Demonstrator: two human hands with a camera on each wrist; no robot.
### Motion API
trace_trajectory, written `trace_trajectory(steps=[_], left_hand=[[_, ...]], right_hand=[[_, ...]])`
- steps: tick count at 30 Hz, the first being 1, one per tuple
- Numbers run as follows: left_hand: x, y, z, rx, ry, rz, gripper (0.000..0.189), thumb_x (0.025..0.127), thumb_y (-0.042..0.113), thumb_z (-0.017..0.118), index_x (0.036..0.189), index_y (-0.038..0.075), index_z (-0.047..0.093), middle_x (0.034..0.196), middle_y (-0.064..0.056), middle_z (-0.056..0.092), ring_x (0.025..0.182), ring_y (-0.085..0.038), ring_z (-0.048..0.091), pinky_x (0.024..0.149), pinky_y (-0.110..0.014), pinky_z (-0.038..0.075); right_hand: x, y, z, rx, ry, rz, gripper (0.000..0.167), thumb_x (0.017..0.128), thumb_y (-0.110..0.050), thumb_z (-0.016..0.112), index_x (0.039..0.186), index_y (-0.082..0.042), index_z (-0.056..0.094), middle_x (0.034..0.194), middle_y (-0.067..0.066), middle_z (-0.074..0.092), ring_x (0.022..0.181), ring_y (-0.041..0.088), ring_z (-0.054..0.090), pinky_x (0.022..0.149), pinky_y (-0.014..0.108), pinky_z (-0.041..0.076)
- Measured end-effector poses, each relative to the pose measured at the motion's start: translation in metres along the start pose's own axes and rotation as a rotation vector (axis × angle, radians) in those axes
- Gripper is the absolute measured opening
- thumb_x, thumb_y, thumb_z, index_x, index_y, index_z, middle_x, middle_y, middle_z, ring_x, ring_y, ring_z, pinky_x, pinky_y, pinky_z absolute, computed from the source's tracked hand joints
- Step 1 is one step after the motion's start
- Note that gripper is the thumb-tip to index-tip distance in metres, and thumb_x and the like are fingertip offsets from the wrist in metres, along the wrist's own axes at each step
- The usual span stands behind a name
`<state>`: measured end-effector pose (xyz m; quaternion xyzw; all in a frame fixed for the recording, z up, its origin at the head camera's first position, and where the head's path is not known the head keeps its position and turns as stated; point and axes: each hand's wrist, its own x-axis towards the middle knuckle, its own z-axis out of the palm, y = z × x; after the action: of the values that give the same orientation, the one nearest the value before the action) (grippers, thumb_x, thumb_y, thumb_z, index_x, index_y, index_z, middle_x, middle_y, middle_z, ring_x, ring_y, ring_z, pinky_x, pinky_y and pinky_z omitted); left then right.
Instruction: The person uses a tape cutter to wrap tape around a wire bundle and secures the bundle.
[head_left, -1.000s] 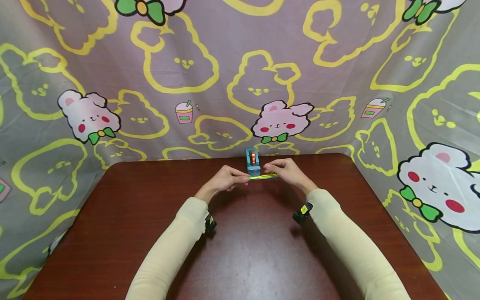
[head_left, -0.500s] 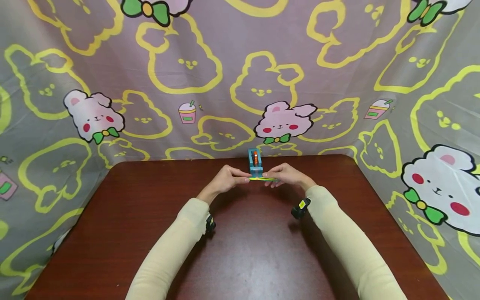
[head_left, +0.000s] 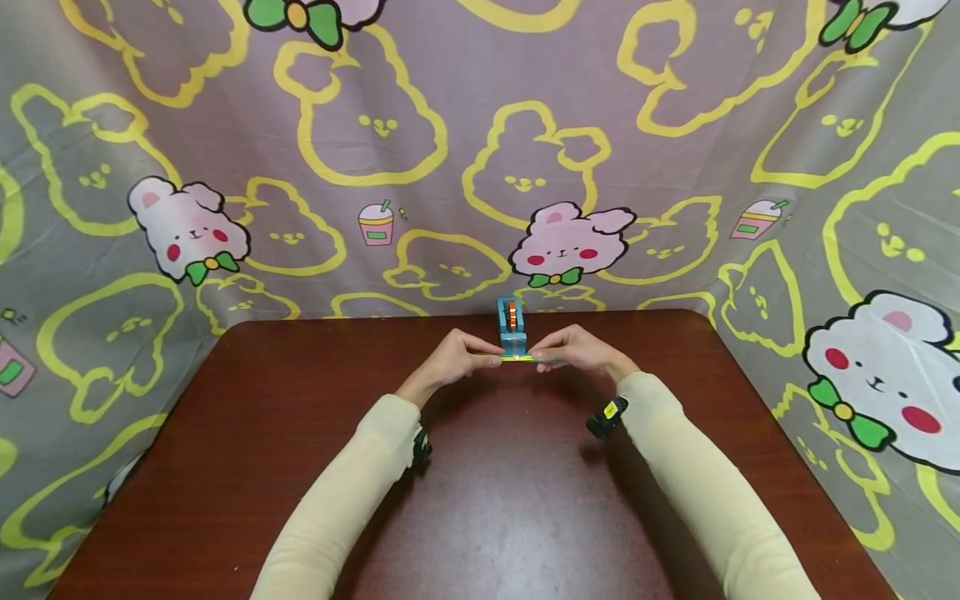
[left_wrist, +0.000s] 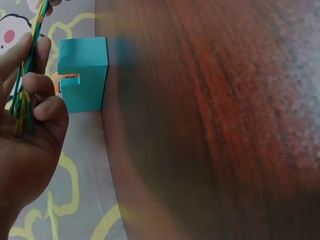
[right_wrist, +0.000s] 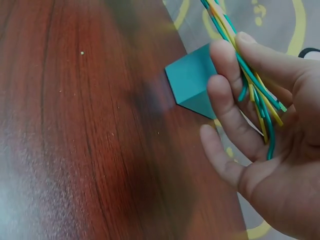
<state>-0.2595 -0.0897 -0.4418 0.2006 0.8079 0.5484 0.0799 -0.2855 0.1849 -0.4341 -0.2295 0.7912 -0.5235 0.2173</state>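
A thin bundle of green and yellow wires is stretched level between both hands, in front of a teal tape dispenser. My left hand pinches its left end between thumb and fingers. At the other end, my right hand pinches it the same way. Loose wire ends fan out over the palm in the right wrist view. Similar ends show in the left wrist view. The middle of the bundle looks shiny in the head view; whether tape lies on it, I cannot tell.
The dispenser, with an orange roll in it, stands near the back edge of the dark wooden table. A patterned cloth hangs behind and along both sides. Tiny specks lie on the tabletop.
My right hand has come down and inward along the bundle, so less wire shows between the hands. The left hand has hardly moved. The head view has shifted slightly.
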Motion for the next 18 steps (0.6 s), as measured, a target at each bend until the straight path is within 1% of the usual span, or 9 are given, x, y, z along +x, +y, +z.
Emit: trace_trajectory(steps=[3,4,6,9,12,15,18], left_hand=[[0.001,0.000,-0.001,0.000,-0.001,-0.018,0.016,0.088,0.013,0.079,0.102,0.006,0.081,0.080,-0.014,0.072,0.044,-0.013,0.038,0.045,-0.028,0.035],[0.002,0.000,-0.001,0.003,0.002,-0.029,0.016,0.088,0.015,0.080,0.102,0.007,0.081,0.082,-0.013,0.073,0.046,-0.015,0.040,0.046,-0.030,0.037],[0.003,0.000,-0.002,0.020,0.029,-0.056,0.017,0.089,0.020,0.079,0.100,0.008,0.081,0.081,-0.009,0.074,0.047,-0.017,0.046,0.048,-0.034,0.042],[0.006,-0.002,-0.002,0.022,0.068,-0.105,0.023,0.093,0.029,0.074,0.100,0.007,0.080,0.078,-0.010,0.073,0.048,-0.020,0.052,0.048,-0.037,0.044],[0.008,-0.006,-0.002,-0.032,0.082,-0.165,0.035,0.097,0.037,0.068,0.104,0.005,0.079,0.081,-0.015,0.074,0.047,-0.019,0.055,0.046,-0.033,0.044],[0.011,-0.010,-0.003,-0.134,0.049,-0.235,0.046,0.098,0.047,0.062,0.110,0.004,0.077,0.092,-0.019,0.075,0.048,-0.015,0.055,0.047,-0.029,0.045],[0.014,-0.012,-0.005,-0.210,0.007,-0.310,0.054,0.098,0.055,0.058,0.114,0.007,0.076,0.099,-0.019,0.074,0.051,-0.015,0.055,0.051,-0.028,0.047]], right_hand=[[-0.002,-0.003,0.001,-0.050,0.030,-0.020,0.023,0.095,-0.014,0.071,0.113,0.000,0.076,0.091,0.016,0.074,0.094,0.048,0.063,0.093,0.053,0.052],[-0.003,-0.003,0.001,-0.066,0.042,-0.025,0.022,0.095,-0.015,0.071,0.112,-0.001,0.076,0.090,0.016,0.074,0.094,0.048,0.063,0.093,0.053,0.052],[-0.004,-0.004,0.001,-0.079,0.052,-0.040,0.022,0.095,-0.014,0.071,0.111,-0.001,0.076,0.090,0.016,0.074,0.095,0.050,0.063,0.093,0.055,0.051],[-0.007,-0.005,0.002,-0.101,0.068,-0.064,0.020,0.096,-0.013,0.070,0.111,-0.001,0.076,0.090,0.016,0.074,0.095,0.050,0.063,0.093,0.055,0.050],[-0.010,-0.006,0.002,-0.120,0.081,-0.081,0.020,0.097,-0.011,0.069,0.112,-0.001,0.076,0.091,0.015,0.075,0.096,0.049,0.064,0.093,0.048,0.050],[-0.014,-0.008,0.004,-0.127,0.095,-0.085,0.020,0.097,-0.010,0.068,0.113,-0.001,0.076,0.091,0.014,0.075,0.098,0.047,0.064,0.091,0.042,0.048],[-0.016,-0.010,0.007,-0.118,0.110,-0.094,0.020,0.096,-0.007,0.068,0.113,0.000,0.076,0.091,0.013,0.075,0.098,0.044,0.065,0.088,0.040,0.048]])
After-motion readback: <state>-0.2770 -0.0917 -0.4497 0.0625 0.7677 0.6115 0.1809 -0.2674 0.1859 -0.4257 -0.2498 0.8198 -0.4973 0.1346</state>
